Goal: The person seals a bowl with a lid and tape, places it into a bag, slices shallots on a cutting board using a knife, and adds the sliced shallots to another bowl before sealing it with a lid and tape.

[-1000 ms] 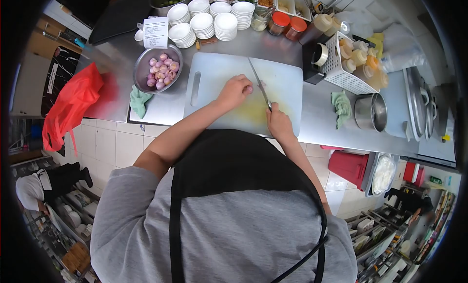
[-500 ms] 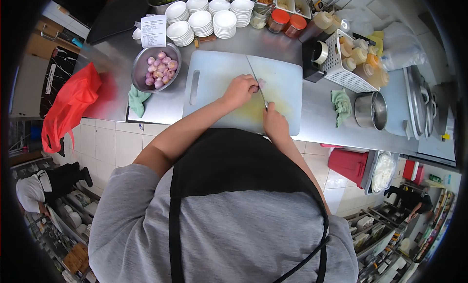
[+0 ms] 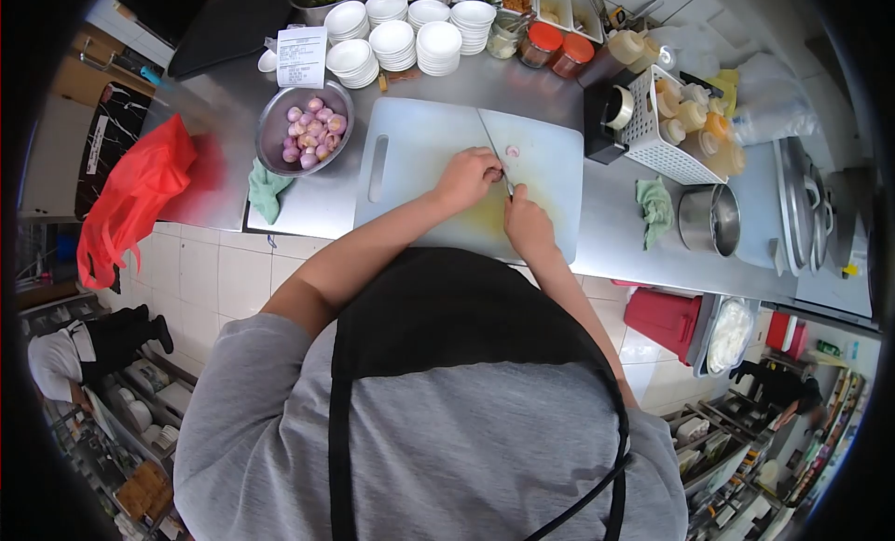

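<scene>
My left hand (image 3: 469, 178) is closed on a shallot (image 3: 495, 175), mostly covered by the fingers, above the white cutting board (image 3: 410, 122). In my right hand (image 3: 529, 226) is the handle of a knife (image 3: 489, 134). Its thin blade points away from me across the board, right beside the shallot. A small purple-and-white shallot piece (image 3: 512, 151) lies on the board just right of the blade. Left of the board, a metal bowl (image 3: 264, 140) holds several peeled shallots (image 3: 314, 131).
Stacked white bowls (image 3: 438, 42) and red-lidded jars (image 3: 541, 43) line the back. A green cloth (image 3: 268, 191) and a red bag (image 3: 140, 201) are at left. On the right are a bottle basket (image 3: 653, 136), another green cloth (image 3: 655, 210) and a metal pot (image 3: 697, 219).
The shallot piece, earlier against the blade, now lies separate on the board to its right. Both hands stay close together, and the view has shifted slightly.
</scene>
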A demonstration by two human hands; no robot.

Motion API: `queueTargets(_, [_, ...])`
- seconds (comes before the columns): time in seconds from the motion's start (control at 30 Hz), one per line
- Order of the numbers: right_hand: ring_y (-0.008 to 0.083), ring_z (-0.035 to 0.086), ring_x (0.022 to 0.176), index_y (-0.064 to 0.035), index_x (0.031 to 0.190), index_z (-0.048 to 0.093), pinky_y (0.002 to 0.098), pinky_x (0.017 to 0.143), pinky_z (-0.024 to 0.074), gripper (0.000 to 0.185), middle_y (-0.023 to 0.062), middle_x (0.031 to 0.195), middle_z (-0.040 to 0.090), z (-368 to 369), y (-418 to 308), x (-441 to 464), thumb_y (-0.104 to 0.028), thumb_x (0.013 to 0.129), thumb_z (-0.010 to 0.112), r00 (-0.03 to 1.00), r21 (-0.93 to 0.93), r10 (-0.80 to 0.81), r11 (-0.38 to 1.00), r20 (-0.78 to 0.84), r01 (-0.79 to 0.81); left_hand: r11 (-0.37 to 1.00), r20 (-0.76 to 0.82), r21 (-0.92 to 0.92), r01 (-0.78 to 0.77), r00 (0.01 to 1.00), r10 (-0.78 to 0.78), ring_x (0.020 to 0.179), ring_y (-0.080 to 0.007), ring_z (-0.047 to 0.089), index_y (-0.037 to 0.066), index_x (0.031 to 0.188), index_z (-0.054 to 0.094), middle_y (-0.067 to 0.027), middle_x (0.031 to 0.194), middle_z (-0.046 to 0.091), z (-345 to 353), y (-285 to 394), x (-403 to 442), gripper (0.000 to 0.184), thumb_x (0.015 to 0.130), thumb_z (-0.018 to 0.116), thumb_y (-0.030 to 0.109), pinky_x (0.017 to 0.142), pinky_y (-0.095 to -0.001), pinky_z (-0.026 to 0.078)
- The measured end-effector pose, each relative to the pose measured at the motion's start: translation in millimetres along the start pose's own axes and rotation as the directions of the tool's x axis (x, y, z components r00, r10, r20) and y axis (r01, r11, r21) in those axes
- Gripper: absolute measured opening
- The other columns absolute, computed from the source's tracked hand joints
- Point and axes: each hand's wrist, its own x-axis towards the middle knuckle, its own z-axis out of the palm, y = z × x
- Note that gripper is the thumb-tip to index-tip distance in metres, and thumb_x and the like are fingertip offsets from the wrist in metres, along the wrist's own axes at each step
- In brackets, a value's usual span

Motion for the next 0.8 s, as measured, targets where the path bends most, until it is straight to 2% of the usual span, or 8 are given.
queueTargets(0.07, [0.0414,0.058,0.061,-0.0002,0.089,0.038,0.0479,0.054,0.0473,0.024,0.0247,0.064,0.057,-10.6,-1.5,1.9,-0.024,0.086,0.044,0.995,-0.032,-0.093,0.995,-0.028,0.092,1.000,0.012,0.010,0.002,1.000,-0.002,0.072,-0.0297,0.056,0.001,0.071,0.060,-0.0118,0.073,0.058,-0.4,1.1,-0.3,0.005,0.067,0.057,0.002,0.067,-0.0376,0.045])
queueTargets(0.17, [0.0409,0.058,0.060,-0.0007,0.089,0.038,0.0471,0.052,0.0475,0.024,0.0240,0.063,0.057,-22.3,-7.7,-3.4,-0.024,0.087,0.043,0.995,0.003,-0.097,0.995,-0.014,0.097,1.000,0.009,-0.008,0.012,1.000,-0.012,0.072,-0.0297,0.056,0.001,0.071,0.060,-0.0119,0.073,0.058,-1.4,0.2,-1.4,0.005,0.067,0.058,0.002,0.066,-0.0374,0.045])
queueTargets(0.27, [0.0412,0.058,0.062,0.0001,0.090,0.038,0.0474,0.055,0.0476,0.024,0.0247,0.065,0.057,1.5,-3.7,-3.2,-0.024,0.087,0.042,1.000,0.002,0.017,1.000,0.009,-0.017,0.999,0.009,-0.036,0.030,1.000,-0.030,0.071,-0.0299,0.056,0.001,0.071,0.060,-0.0117,0.074,0.058,0.9,-2.6,-0.7,0.005,0.067,0.057,0.003,0.066,-0.0377,0.045])
queueTargets(0.37, [0.0422,0.058,0.066,0.0014,0.093,0.039,0.0496,0.060,0.0466,0.026,0.0262,0.068,0.057,-4.6,-3.0,1.3,-0.024,0.087,0.041,0.999,-0.004,-0.009,1.000,0.047,0.009,0.999,-0.011,-0.049,0.008,1.000,-0.008,0.071,-0.0304,0.055,0.002,0.071,0.061,-0.0119,0.073,0.058,5.6,-5.7,-3.9,0.006,0.067,0.057,0.004,0.065,-0.0383,0.045])
queueTargets(0.5, [0.0439,0.057,0.068,0.0018,0.096,0.039,0.0526,0.062,0.0449,0.029,0.0271,0.070,0.058,-34.6,-13.3,-3.9,-0.025,0.087,0.040,0.997,0.055,-0.052,0.997,0.053,0.049,0.995,-0.032,0.094,-0.046,0.998,0.050,0.069,-0.0311,0.055,0.004,0.069,0.059,-0.0124,0.071,0.056,8.9,-12.2,-4.6,0.003,0.066,0.059,0.006,0.063,-0.0389,0.045])
queueTargets(0.57, [0.0445,0.057,0.068,0.0014,0.096,0.039,0.0526,0.062,0.0448,0.029,0.0272,0.071,0.058,-18.4,-11.4,-6.9,-0.026,0.086,0.040,0.999,0.083,0.003,0.997,0.049,-0.007,0.997,-0.080,-0.045,-0.065,0.995,0.061,0.069,-0.0306,0.055,0.004,0.068,0.058,-0.0121,0.071,0.056,8.1,-11.6,-4.3,0.004,0.065,0.060,0.005,0.062,-0.0387,0.045])
queueTargets(0.67, [0.0438,0.057,0.068,0.0010,0.096,0.039,0.0512,0.062,0.0456,0.030,0.0268,0.072,0.058,-4.7,-7.9,-1.5,-0.027,0.086,0.040,0.995,0.073,0.057,0.995,0.081,-0.063,0.997,-0.085,-0.061,-0.054,0.995,0.049,0.069,-0.0296,0.055,0.003,0.069,0.058,-0.0115,0.071,0.056,2.2,-5.4,-2.3,0.005,0.065,0.061,0.005,0.063,-0.0383,0.045])
queueTargets(0.8, [0.0429,0.058,0.067,0.0007,0.095,0.038,0.0505,0.061,0.0462,0.029,0.0258,0.070,0.058,-23.5,-13.1,5.1,-0.027,0.086,0.040,0.997,0.030,0.007,1.000,0.082,-0.010,0.996,0.006,-0.082,0.045,0.999,-0.044,0.075,-0.0300,0.056,0.004,0.075,0.061,-0.0118,0.078,0.058,-0.5,-5.5,-2.8,0.009,0.068,0.060,0.008,0.067,-0.0362,0.045])
